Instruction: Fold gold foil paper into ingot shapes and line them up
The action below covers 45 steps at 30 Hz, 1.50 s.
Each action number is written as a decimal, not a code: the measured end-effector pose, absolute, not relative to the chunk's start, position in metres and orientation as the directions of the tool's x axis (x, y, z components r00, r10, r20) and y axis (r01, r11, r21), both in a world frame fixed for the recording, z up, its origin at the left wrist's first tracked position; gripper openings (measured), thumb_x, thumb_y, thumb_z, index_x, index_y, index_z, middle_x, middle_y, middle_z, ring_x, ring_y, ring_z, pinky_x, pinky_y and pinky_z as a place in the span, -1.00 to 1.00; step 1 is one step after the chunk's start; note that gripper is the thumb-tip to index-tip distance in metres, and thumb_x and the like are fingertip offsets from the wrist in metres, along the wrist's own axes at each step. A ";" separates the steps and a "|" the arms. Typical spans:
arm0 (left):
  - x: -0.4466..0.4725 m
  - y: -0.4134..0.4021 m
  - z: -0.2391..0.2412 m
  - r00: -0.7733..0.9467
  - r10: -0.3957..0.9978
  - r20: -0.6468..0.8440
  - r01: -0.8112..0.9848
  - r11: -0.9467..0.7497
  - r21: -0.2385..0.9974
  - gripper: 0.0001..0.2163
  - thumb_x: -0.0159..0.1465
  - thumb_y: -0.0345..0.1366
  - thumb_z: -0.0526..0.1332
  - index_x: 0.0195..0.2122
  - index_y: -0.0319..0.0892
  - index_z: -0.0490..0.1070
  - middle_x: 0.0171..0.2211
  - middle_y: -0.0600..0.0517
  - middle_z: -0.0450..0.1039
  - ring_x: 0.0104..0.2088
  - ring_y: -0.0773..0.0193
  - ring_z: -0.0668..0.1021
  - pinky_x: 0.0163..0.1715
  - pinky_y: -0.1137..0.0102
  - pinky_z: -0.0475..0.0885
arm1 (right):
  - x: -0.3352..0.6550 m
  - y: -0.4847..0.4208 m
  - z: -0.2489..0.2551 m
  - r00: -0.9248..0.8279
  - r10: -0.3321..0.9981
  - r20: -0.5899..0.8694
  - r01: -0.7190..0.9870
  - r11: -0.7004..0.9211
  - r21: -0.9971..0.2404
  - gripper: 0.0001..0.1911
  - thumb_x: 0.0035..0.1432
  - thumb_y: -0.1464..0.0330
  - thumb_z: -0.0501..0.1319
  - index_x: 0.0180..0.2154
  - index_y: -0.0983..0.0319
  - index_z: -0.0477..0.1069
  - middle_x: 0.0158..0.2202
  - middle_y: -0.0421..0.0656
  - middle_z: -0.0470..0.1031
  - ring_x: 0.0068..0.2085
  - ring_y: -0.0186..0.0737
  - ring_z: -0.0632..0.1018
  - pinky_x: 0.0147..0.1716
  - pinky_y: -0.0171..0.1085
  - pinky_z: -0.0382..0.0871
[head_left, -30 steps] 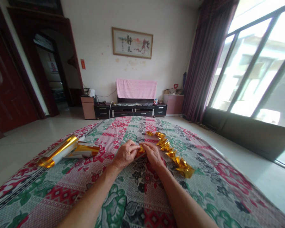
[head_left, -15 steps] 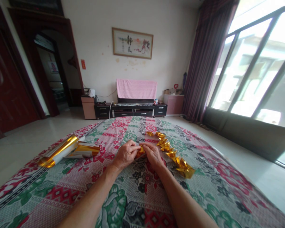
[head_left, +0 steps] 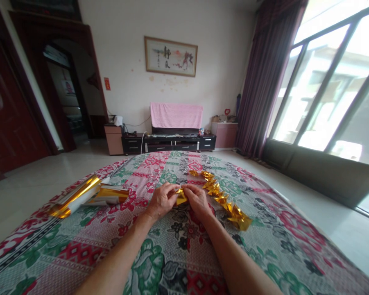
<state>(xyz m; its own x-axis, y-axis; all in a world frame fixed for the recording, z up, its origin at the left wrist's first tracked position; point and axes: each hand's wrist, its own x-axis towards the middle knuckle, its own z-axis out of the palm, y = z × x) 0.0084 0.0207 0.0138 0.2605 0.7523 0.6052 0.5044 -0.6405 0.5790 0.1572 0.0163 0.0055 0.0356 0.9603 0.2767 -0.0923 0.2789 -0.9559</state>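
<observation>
My left hand (head_left: 161, 200) and my right hand (head_left: 198, 200) meet over the patterned cloth (head_left: 178, 246), fingers pinched together on a small piece of gold foil paper (head_left: 181, 197) held between them. Most of that piece is hidden by my fingers. Just right of my right hand a row of folded gold foil pieces (head_left: 222, 198) runs from the far middle toward the near right. A stack of gold foil sheets (head_left: 89, 196), partly curled, lies on the cloth to the left of my left hand.
The cloth-covered surface drops off to tiled floor (head_left: 33, 180) on the left and right. A low TV cabinet (head_left: 168, 142) with a pink cloth over it stands at the far wall. Large windows (head_left: 331, 90) and a dark curtain are on the right.
My fingers have shifted slightly, and more of the small gold piece now shows between my hands. The other foil has not moved.
</observation>
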 end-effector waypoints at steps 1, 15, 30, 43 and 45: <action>0.007 0.020 0.015 0.237 0.804 0.545 0.459 -0.587 0.667 -0.73 0.08 -0.36 0.16 -0.18 -0.20 0.44 -0.40 0.02 0.43 -0.41 0.31 0.47 -0.36 0.44 0.38 | 0.157 0.017 0.005 0.063 0.961 0.269 -0.104 0.275 -0.956 -0.73 -0.09 0.27 0.16 -0.37 0.28 0.50 -0.56 -0.23 0.43 -0.57 -0.39 0.34 -0.55 -0.41 0.23; -0.005 0.016 0.026 0.246 0.963 0.107 0.157 -0.149 0.976 -0.58 0.09 -0.03 0.14 -0.15 -0.23 0.46 -0.32 -0.03 0.51 -0.38 0.25 0.48 -0.52 0.47 0.31 | 0.156 0.018 0.002 0.198 0.856 0.477 0.267 0.421 -0.867 -0.70 -0.01 0.28 0.09 -0.34 0.29 0.52 -0.46 -0.16 0.52 -0.45 -0.27 0.46 -0.43 -0.36 0.30; -0.003 0.017 0.027 0.342 0.930 0.136 0.305 -0.247 0.920 -0.69 0.06 -0.11 0.16 -0.46 -0.30 0.50 -0.69 0.13 0.23 -0.62 0.43 0.21 -0.60 0.49 0.09 | 0.153 0.011 0.008 0.128 0.832 0.540 0.365 0.467 -0.806 -0.70 0.02 0.32 0.06 -0.33 0.28 0.52 -0.49 -0.17 0.51 -0.51 -0.32 0.43 -0.49 -0.39 0.26; -0.003 0.021 0.022 0.299 0.951 0.081 0.297 -0.173 0.939 -0.74 0.02 -0.17 0.19 -0.43 -0.29 0.52 -0.68 0.11 0.32 -0.64 0.42 0.26 -0.60 0.48 0.12 | 0.154 0.016 0.002 0.105 0.841 0.530 0.301 0.481 -0.823 -0.70 0.04 0.30 0.07 -0.29 0.30 0.49 -0.48 -0.18 0.47 -0.50 -0.34 0.39 -0.51 -0.40 0.26; -0.002 0.020 0.024 0.291 0.954 0.067 0.305 -0.159 0.939 -0.75 0.01 -0.19 0.20 -0.43 -0.28 0.52 -0.68 0.10 0.34 -0.64 0.42 0.25 -0.60 0.48 0.13 | 0.154 0.016 0.002 0.101 0.844 0.527 0.292 0.481 -0.827 -0.70 0.04 0.29 0.07 -0.28 0.31 0.49 -0.49 -0.18 0.47 -0.51 -0.35 0.38 -0.52 -0.40 0.25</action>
<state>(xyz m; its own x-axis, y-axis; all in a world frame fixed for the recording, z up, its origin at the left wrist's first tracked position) -0.0021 0.0200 0.0243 0.2911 0.9543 0.0671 0.3046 -0.1590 0.9391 0.1539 0.0162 0.0018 0.1011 0.8440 0.5267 0.2920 0.4810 -0.8267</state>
